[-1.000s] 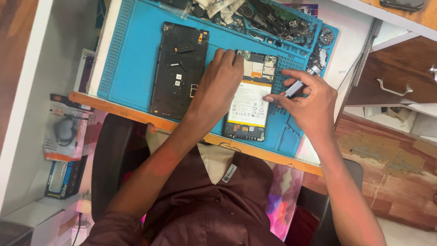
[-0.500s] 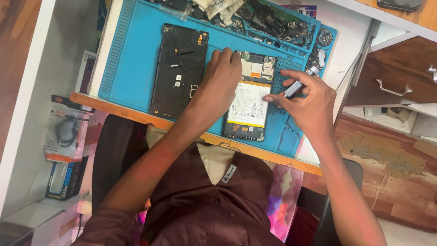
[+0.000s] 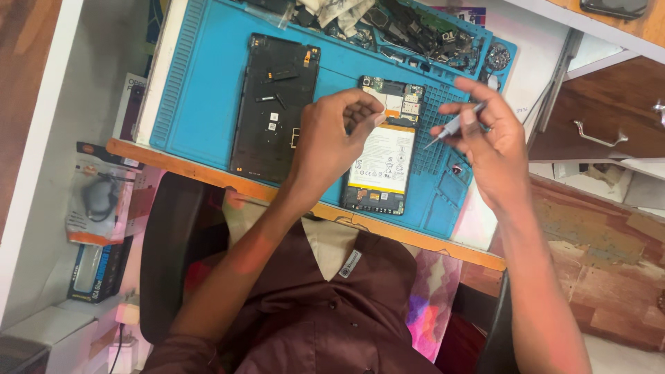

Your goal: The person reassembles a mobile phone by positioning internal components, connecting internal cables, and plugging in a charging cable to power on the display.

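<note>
Head camera looked down on a blue work mat (image 3: 208,90) laid on a wooden-edged bench. An opened tablet (image 3: 384,149) with its white battery exposed lay on the mat's right half, and its black back cover (image 3: 273,104) lay just to the left. The left hand (image 3: 331,142) rested on the tablet's left edge, fingers curled with the tips pinched together over the circuit board. The right hand (image 3: 495,149) hovered to the right of the tablet, fingers closed around a small screwdriver (image 3: 454,127) whose tip pointed toward the tablet. Loose parts (image 3: 409,31) filled the mat's far tray.
</note>
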